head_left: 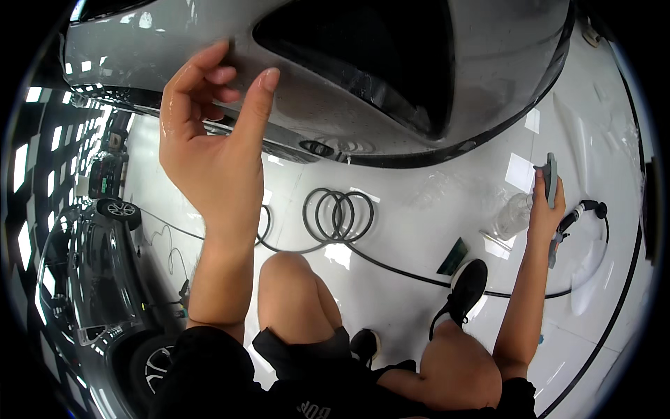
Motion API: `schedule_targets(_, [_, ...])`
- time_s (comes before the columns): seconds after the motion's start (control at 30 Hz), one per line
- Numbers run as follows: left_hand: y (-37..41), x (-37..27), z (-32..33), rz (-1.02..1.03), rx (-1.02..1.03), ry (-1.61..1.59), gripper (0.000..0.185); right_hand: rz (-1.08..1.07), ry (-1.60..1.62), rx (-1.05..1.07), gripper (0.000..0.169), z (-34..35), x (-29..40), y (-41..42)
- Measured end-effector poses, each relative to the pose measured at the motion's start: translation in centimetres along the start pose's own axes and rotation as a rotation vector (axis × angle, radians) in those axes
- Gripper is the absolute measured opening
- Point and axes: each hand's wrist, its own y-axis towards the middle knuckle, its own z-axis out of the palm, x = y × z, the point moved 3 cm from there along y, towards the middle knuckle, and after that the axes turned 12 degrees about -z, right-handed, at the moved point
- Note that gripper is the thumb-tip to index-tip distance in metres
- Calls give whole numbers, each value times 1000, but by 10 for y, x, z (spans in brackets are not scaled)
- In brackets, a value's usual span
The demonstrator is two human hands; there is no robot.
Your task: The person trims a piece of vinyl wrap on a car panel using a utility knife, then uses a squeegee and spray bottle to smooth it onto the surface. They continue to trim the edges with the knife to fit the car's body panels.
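My left hand (212, 120) is raised in front of a grey car bumper (303, 105), wet, with its thumb and fingers apart and nothing seen between them. Its fingertips are close to the bumper; whether they touch it I cannot tell. Just right of them opens a dark triangular recess (377, 47) in the bumper, and droplets dot the grey surface below it. Low on the right, my right hand (547, 212) grips a transparent spray bottle (512, 216) by its grey trigger head (549, 175). The bottle hangs above the pale floor.
A dark hose (337, 217) lies in loops on the glossy floor and runs right, behind my shoe (469, 285). Near that shoe is a dark green flat card (453, 256). A corded hand tool (576, 214) lies beyond my right hand. A dark car (104, 277) stands at left.
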Motion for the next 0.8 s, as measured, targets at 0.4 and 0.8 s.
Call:
schedule_targets(0.4, [5,-11,10,207,10,225,18,-673,-51,-47,43,37,170,-22])
schedule_targets(0.8, [22,-16,0,177,97,116,34,-760,300,651,17,107,255,-4])
